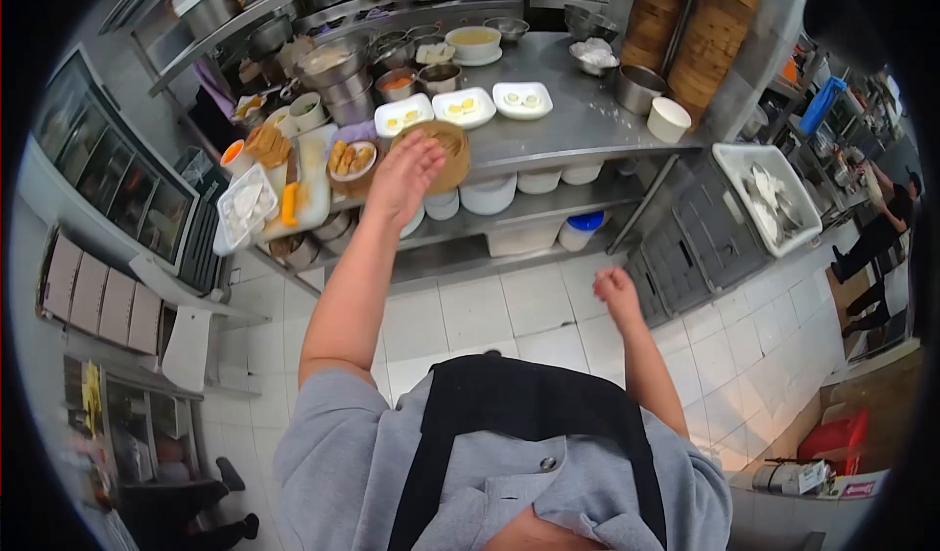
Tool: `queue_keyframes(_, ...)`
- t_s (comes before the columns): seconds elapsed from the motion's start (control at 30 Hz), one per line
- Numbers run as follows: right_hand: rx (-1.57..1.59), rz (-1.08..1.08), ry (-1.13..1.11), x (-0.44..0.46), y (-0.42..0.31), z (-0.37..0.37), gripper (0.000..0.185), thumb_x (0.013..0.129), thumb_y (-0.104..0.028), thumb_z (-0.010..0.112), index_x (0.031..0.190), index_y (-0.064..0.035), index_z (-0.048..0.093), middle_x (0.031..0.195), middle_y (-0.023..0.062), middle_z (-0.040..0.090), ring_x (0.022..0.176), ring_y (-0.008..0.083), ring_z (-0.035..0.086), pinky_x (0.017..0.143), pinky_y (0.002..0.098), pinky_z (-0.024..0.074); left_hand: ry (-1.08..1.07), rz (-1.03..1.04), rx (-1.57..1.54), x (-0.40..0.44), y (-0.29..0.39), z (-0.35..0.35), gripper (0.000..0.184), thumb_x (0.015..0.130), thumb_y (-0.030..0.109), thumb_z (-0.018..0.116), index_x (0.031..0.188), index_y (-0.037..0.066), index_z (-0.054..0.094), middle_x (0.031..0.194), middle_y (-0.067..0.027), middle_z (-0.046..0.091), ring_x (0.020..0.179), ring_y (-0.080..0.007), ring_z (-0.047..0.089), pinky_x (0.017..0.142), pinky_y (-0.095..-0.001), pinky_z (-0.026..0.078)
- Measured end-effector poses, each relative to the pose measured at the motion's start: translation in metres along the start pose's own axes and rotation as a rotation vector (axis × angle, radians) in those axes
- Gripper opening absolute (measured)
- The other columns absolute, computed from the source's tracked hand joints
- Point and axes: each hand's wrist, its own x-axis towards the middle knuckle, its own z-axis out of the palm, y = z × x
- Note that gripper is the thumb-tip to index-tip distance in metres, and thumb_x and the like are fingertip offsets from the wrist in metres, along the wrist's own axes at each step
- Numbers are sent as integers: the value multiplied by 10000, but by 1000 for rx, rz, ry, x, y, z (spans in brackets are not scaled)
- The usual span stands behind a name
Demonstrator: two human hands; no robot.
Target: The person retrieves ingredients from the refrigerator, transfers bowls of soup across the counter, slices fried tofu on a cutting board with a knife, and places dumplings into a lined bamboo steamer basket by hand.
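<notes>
Your left hand [406,177], fingers loosely bent, is at the near-left edge of the bamboo basket [452,155], at your eleven o'clock; you can't tell whether they touch. A plate of fried rolls [352,160] sits at the basket's nine o'clock. Your right hand [617,292], loosely curled at one o'clock, shows nothing in it.

Knife [290,204] on board [315,191], dishes [481,119] behind steamer basket [455,161]
</notes>
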Motion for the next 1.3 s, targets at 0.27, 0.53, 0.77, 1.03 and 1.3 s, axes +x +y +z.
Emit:
queue_keyframes(0.27, -3, 118, 20, 89, 9, -21, 162, 899, -203, 571, 906, -41, 573, 722, 18, 584, 635, 84, 530, 580, 209, 406, 136, -272, -99, 264, -83, 22, 602, 853, 113, 607, 1335, -26, 274, 1199, -170, 433, 1098, -275, 462, 947, -368, 427)
queue_keyframes(0.53, 159, -110, 29, 267, -38, -30, 103, 915, -152, 550, 902, -51, 567, 739, 11, 575, 670, 77, 525, 642, 218, 421, 544, -185, 123, 460, -162, -13, 839, 812, 194, 674, 1432, 80, 121, 1412, -144, 283, 1182, -300, 383, 968, -392, 373)
queue_keyframes(0.77, 219, -48, -198, 386, -92, -32, 107, 908, -118, 553, 952, -20, 561, 784, 34, 585, 718, 98, 546, 684, 234, 451, 925, -134, 201, 571, -213, -50, 968, 729, 296, 741, 1444, 82, 125, 1420, -146, 276, 1165, -286, 437, 857, -421, 446)
queue_keyframes(1.03, 310, -12, -243, 450, -89, -46, 68, 904, -90, 549, 926, -26, 555, 769, 20, 568, 713, 92, 542, 682, 231, 439, 949, 116, 74, 603, -220, -56, 970, 745, 205, 670, 1449, 278, 7, 1458, -120, 196, 1243, -369, 367, 925, -624, 369)
queue_keyframes(1.3, 314, 23, -322, 482, -93, -29, 62, 904, -67, 528, 933, -21, 559, 757, 34, 575, 697, 104, 545, 676, 243, 444, 822, 13, 125, 620, -211, -76, 856, 778, 169, 593, 1442, 326, 76, 1446, -113, 225, 1231, -399, 368, 832, -670, 390)
